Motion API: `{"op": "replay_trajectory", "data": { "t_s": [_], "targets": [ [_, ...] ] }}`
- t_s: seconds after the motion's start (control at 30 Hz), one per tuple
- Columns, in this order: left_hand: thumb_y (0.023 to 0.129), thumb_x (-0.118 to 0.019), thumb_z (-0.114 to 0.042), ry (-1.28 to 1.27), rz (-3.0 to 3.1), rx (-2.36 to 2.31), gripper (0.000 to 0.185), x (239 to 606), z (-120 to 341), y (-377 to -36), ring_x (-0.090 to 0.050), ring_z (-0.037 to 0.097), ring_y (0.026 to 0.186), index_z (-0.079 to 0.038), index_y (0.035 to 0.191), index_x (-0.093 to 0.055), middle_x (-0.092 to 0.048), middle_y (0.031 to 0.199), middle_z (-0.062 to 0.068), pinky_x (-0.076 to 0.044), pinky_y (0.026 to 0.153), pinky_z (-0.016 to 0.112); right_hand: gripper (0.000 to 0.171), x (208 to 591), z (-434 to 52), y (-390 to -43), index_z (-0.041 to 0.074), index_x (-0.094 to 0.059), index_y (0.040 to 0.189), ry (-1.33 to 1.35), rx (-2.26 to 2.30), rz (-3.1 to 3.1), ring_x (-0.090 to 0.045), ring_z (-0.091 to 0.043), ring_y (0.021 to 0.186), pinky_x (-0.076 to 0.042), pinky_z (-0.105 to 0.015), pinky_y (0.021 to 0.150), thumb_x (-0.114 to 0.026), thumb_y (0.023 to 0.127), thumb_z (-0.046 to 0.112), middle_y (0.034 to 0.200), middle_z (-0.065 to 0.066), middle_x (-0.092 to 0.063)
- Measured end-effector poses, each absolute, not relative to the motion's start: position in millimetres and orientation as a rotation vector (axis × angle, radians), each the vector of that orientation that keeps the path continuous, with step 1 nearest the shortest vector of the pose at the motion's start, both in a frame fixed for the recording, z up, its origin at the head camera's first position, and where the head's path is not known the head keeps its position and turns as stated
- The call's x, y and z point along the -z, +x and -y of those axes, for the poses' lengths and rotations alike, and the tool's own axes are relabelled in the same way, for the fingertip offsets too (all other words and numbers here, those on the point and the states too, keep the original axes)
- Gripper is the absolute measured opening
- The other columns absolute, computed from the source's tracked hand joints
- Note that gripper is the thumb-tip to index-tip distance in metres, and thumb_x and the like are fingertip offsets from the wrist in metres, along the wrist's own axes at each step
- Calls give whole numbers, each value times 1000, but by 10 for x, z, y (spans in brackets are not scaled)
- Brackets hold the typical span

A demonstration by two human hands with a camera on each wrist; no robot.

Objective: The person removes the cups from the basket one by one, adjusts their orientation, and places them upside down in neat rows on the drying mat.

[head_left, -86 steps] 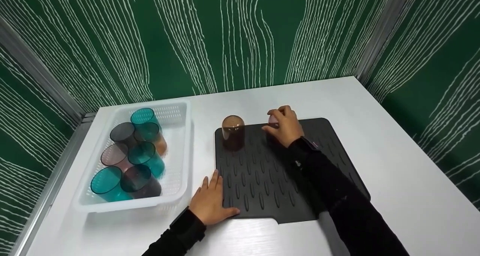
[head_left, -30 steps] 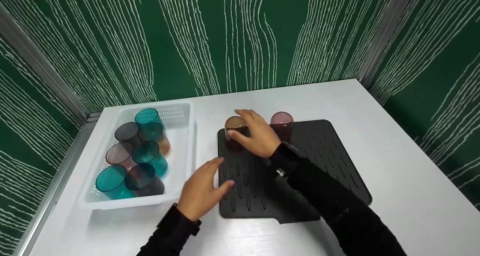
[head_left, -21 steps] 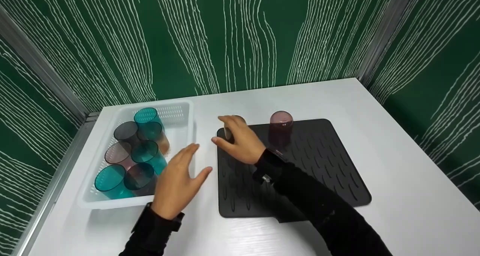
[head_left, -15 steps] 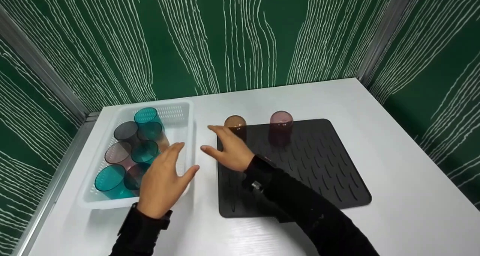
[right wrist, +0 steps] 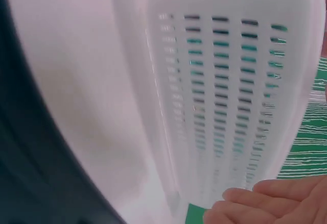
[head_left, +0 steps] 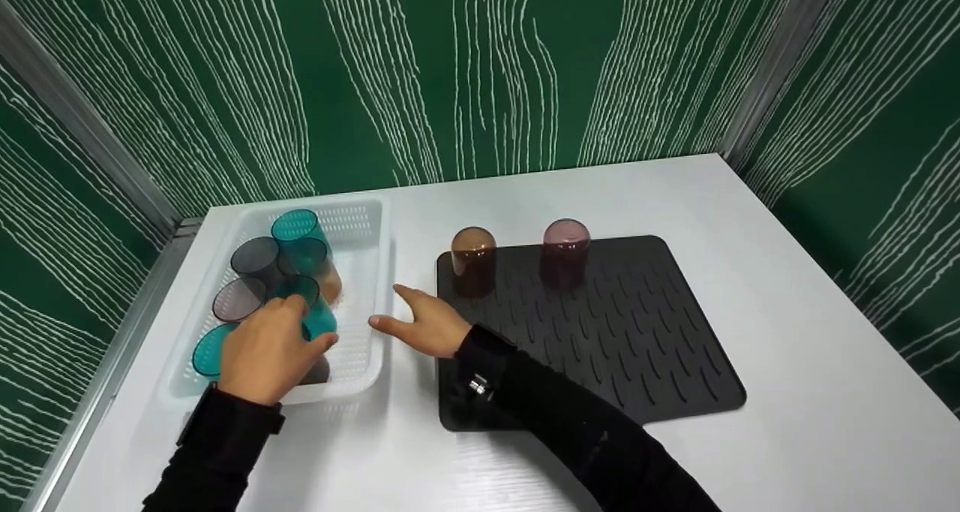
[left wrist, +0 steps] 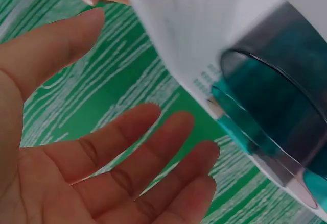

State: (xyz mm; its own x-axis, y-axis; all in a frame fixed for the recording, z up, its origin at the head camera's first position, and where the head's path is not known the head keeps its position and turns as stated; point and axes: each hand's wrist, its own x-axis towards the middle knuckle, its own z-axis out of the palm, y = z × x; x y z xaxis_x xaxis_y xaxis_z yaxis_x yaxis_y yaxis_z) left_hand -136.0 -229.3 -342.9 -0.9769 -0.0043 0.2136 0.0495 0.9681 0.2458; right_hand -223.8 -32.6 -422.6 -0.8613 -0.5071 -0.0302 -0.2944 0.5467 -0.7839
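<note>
White table (head_left: 787, 287) enclosed by green walls with white streaks. At left, a white basket (head_left: 360, 223) holds teal and grey cups lying against one another. The left hand (head_left: 264, 350), fingers spread and relaxed in the wrist view, hovers over a teal cup (head_left: 319, 318) in the basket; contact cannot be judged. The right hand (head_left: 420, 323), fingers extended, lies between the basket and a black mat (head_left: 645, 332). An amber cup (head_left: 473, 260) and a purple cup (head_left: 565, 251) stand upside down along the mat's far edge.
</note>
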Motion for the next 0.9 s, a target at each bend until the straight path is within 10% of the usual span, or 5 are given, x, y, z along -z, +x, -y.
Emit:
{"op": "replay_trajectory", "data": {
  "t_s": [0.33,0.53,0.9],
  "targets": [
    [80,-77,-21,-42,3150,404,19,3485,2494,-1476,-55,20,60,-8,72,-66,-59,64,4,-39,50,34,48,4305,435,-2178,6,-55,133,-752,1365,-2400,-55,-30,128,-45,-41,106,-56,98,39,136,-16,-59],
    [84,-69,-13,-78,3230,409,44,3459,2484,-1543,-42,14,48,-17,49,-42,-34,50,-6,-30,45,27,49,4306,438,-2158,2,-54,130,-742,1356,-2420,-57,-32,124,-46,-42,104,-56,98,39,132,-21,-60],
    [89,-65,-10,-118,3291,366,21,3442,2453,-1575,-53,20,60,-5,69,-67,-55,63,3,-41,53,34,44,4312,444,-2144,4,-59,125,-762,1352,-2453,-61,-27,116,-48,-40,99,-57,98,39,125,-17,-64]
  ]
}}
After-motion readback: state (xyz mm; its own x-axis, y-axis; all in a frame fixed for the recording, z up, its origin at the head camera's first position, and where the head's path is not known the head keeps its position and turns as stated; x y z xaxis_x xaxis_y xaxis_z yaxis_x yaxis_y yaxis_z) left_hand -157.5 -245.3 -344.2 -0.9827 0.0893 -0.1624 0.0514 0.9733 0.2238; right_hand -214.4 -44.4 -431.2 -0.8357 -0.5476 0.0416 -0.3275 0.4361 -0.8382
